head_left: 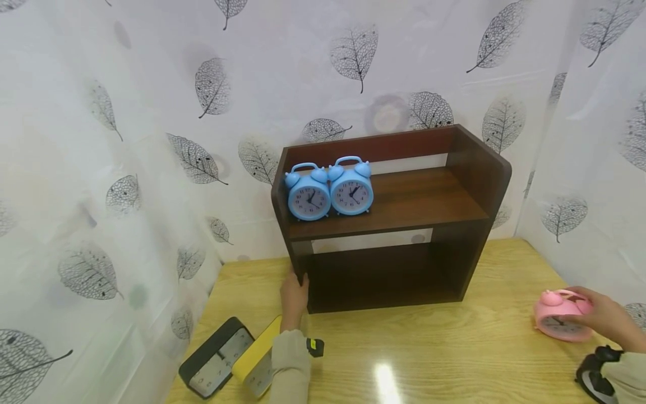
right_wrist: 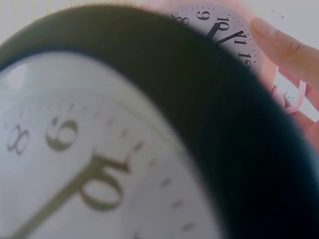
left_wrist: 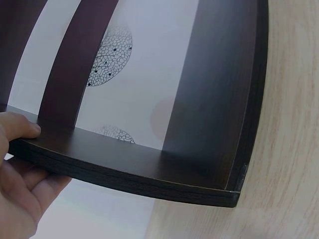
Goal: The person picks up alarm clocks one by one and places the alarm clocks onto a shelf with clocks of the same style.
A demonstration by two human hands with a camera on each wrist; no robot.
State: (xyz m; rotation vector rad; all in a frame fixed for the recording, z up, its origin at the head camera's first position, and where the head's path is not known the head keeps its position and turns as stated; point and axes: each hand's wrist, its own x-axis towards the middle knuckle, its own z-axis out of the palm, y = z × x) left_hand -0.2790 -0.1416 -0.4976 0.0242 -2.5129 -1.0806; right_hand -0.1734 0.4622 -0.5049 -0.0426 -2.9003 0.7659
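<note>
In the right-wrist picture, a black round clock (right_wrist: 114, 124) is so big and blurry that it hides part of the pink clock (head_left: 559, 330) at the top. In the head picture, the black round clock sits at the lower right, partly under the right sleeve (head_left: 626, 373). The left sleeve (head_left: 290, 370) covers some of the yellow box clock (head_left: 256, 365), and its numbers are hard to read. The left-wrist picture shows just a piece of the shelf (head_left: 429, 196), and the hand there is cut off at the left edge.

I count six clocks: two blue clocks (head_left: 330, 193), one pink, one round black, one yellow box and one black box clock (head_left: 217, 359). The blue ones stand side by side on the top board, left of the middle.

The left grip (head_left: 294, 297) holds the shelf's left side, thumb inside and fingers outside. The right grip (head_left: 608, 318) holds the pink clock at the right of the head picture. I can't tell if that clock touches the counter (head_left: 429, 348).
</note>
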